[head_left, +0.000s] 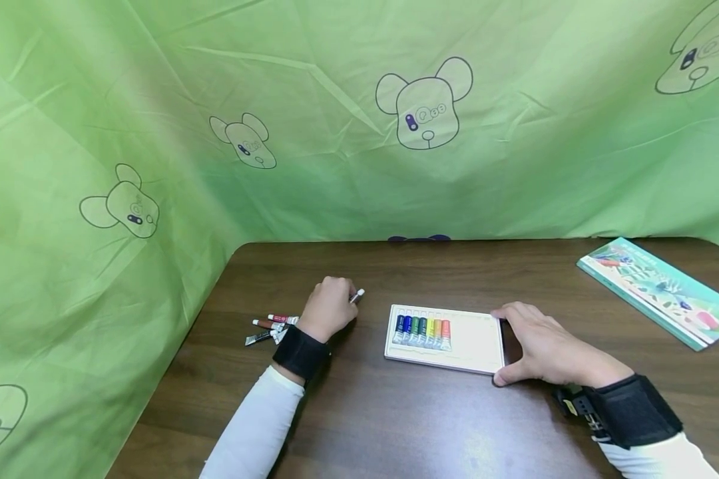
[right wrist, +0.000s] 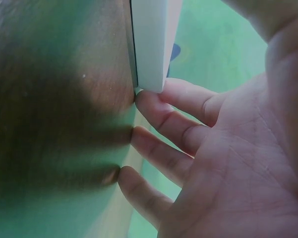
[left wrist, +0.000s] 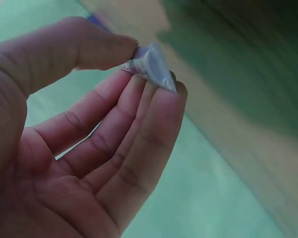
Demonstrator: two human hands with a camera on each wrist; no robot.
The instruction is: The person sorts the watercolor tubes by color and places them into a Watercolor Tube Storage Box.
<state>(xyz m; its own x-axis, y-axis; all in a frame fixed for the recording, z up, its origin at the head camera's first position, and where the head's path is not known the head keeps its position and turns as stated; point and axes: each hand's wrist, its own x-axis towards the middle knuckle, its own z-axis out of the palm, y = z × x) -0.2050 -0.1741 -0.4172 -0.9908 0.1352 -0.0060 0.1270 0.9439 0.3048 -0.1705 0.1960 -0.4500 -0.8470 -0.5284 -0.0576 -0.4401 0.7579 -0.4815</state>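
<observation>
Green cloth backdrop (head_left: 335,100) printed with outlined bear heads, hung round a dark brown wooden tabletop (head_left: 395,419) on the left and far sides.

Left of centre in the head view: a small heap of loose paint tubes with white caps, red and dark ones (head_left: 269,327), lying flat on the wood just left of the left hand, within easy reach. Left hand (head_left: 329,308) curled knuckles-up, pinching one small silvery paint tube (head_left: 357,295) whose white cap pokes out to the right. In the left wrist view, crimped tail of that tube (left wrist: 151,67) nipped between thumb and fingertips (left wrist: 109,47), lifted clear of the palm; probably gripped by the end so the rest stays free.

Centre: shallow white rectangular tray (head_left: 445,338) flat on the tabletop, holding a row of upright-lying tubes at its left end, blue through green, yellow and orange to red (head_left: 422,331), packed side by side; right part of the tray bare.

Right hand (head_left: 542,349) spread against the tray's right edge, thumb at the near corner, fingers along the far side, apparently steadying it. Right wrist view: straight fingers (right wrist: 168,116) touching the tray's white edge (right wrist: 151,44).

Upper right: flat teal printed lid or sleeve (head_left: 659,293), well apart from the tray. Printing too small to read; no legible brand anywhere.
</observation>
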